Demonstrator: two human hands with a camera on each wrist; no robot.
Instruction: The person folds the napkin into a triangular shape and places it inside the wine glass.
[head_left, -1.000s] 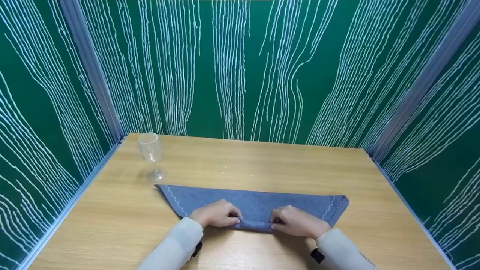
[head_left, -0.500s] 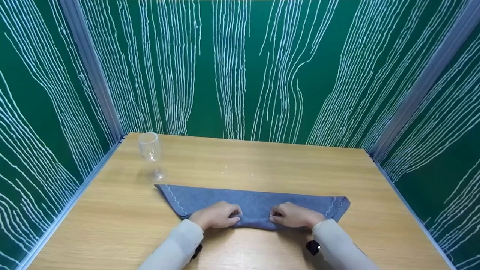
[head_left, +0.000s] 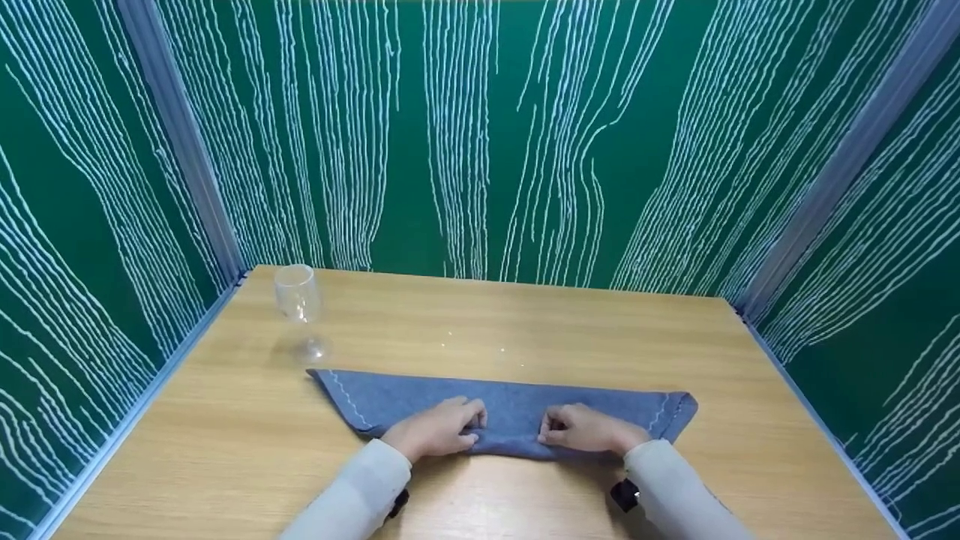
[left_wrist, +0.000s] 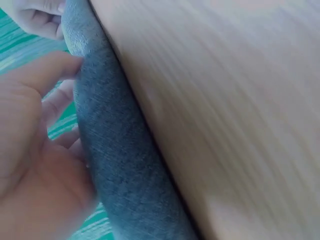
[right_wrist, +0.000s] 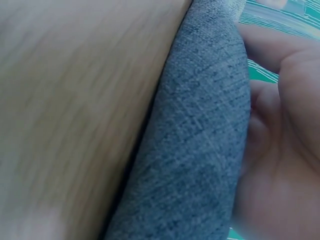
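A blue-grey cloth [head_left: 510, 401] lies folded across the table, with pale zigzag stitching near both ends. Its near edge is turned over into a soft roll, which shows close up as rolled cloth [left_wrist: 120, 135] in the left wrist view. My left hand [head_left: 439, 427] holds that roll left of its middle, fingers bent and thumb against the fabric. On the other side, my right hand [head_left: 589, 429] pinches the roll with curled fingers. A short stretch of cloth lies between the hands. In the right wrist view the roll [right_wrist: 190, 130] partly hides the fingertips.
An upright stemmed glass [head_left: 298, 304] stands at the back left, beyond the cloth's left corner. Small white specks [head_left: 502, 350] dot the wooden table [head_left: 600, 330] behind the cloth. Green walls with white wavy lines [head_left: 457, 150] enclose the table's back and sides.
My right hand has shifted slightly forward, and the cloth's near edge beside it has moved a little away from me. The left hand's fingers have loosened slightly. The glass has stayed put.
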